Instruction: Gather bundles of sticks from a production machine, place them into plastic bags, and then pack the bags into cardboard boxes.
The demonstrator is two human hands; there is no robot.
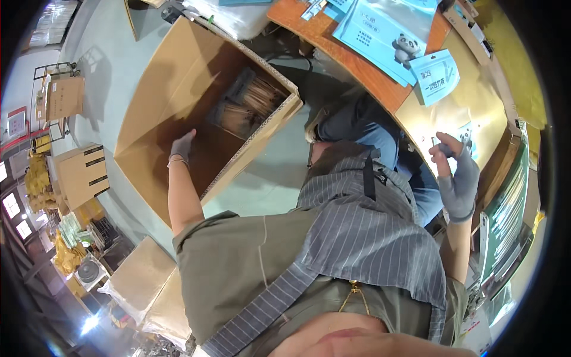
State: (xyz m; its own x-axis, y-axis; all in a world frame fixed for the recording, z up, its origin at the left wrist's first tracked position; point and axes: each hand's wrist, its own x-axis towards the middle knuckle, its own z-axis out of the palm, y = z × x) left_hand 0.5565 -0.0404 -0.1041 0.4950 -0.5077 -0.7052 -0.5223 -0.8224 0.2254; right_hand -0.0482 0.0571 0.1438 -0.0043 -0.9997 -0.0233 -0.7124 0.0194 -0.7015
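My left hand (182, 147), in a grey glove with bare fingertips, reaches into a large cardboard box (156, 89) at my left. Its thumb is stretched out, and I see nothing in its grip. Clear packs of thin wooden sticks (237, 118) lie at the far right inside the box, apart from the hand. My right hand (459, 181), gloved the same way, is raised by the table edge with fingers loosely bent and apart. Just behind its fingers shows part of a light blue pouch (467, 135); whether they touch I cannot tell.
Flat light blue pouches with a panda picture (377, 38) lie on the wooden table (297, 25), and a single pouch (437, 77) rests nearer me. A green rack-like panel (505, 208) stands at far right. More cartons (80, 175) stand on the left.
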